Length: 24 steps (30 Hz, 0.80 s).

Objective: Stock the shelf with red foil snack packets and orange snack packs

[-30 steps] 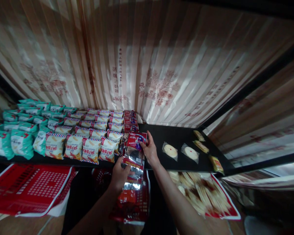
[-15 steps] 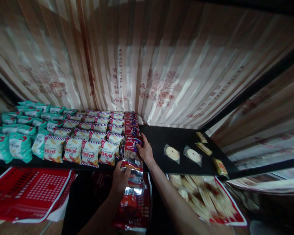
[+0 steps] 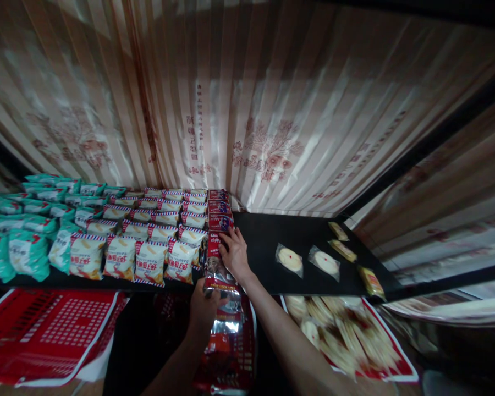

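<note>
A dark red-topped snack packet (image 3: 215, 263) lies at the front end of a column of red packets (image 3: 219, 209) on the black shelf (image 3: 272, 250). My right hand (image 3: 234, 253) rests on the packet's upper right edge, fingers closed on it. My left hand (image 3: 204, 309), below the shelf edge, grips a stack of shiny red and silver packets (image 3: 226, 324) hanging beneath.
Rows of white, red-striped snack bags (image 3: 150, 242) and teal bags (image 3: 28, 225) fill the shelf's left. Two clear-wrapped round cakes (image 3: 289, 257) and small yellow packets (image 3: 343, 250) lie on the right. Red cartons (image 3: 45, 330) sit below left, a carton of cakes (image 3: 346, 335) below right. A striped curtain (image 3: 247, 99) hangs behind.
My right hand has lowered the red-topped packet from a raised position down onto the shelf, against the column of red packets. My left hand has stayed on the stack below.
</note>
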{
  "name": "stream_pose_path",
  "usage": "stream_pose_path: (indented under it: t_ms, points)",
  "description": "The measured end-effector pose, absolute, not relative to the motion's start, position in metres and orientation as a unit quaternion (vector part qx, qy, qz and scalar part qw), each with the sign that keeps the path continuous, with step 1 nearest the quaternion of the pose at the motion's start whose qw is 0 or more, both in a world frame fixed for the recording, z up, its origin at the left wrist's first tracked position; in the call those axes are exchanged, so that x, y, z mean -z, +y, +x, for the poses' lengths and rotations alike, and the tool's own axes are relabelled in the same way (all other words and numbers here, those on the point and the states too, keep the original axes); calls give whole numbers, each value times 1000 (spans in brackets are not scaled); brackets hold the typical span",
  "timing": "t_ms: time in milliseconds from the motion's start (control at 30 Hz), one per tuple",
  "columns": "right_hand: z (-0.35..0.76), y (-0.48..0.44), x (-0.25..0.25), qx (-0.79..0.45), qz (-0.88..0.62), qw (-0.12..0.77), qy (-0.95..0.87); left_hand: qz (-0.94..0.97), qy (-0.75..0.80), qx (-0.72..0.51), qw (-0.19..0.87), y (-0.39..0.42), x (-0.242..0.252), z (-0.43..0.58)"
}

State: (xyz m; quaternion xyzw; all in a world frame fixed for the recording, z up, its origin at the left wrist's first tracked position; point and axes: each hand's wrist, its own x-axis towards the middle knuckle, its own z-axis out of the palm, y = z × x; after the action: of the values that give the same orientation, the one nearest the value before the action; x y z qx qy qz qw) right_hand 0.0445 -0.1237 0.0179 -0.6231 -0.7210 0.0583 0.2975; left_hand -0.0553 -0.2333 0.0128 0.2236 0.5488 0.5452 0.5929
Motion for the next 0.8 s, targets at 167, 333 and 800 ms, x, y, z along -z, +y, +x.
stream_pose_path:
  t_ms: [167, 333, 800]
  points:
    - [35, -127, -24, -6, -615, 278, -738, 229, 546, -548, 591, -232, -9, -55]
    - [30, -127, -25, -20, -597, 246, -763, 240, 553, -539, 589, -230, -11, -56]
    - [29, -129, -22, -53, -614, 202, -761, 344, 596, -447, 572, -235, -13, -63]
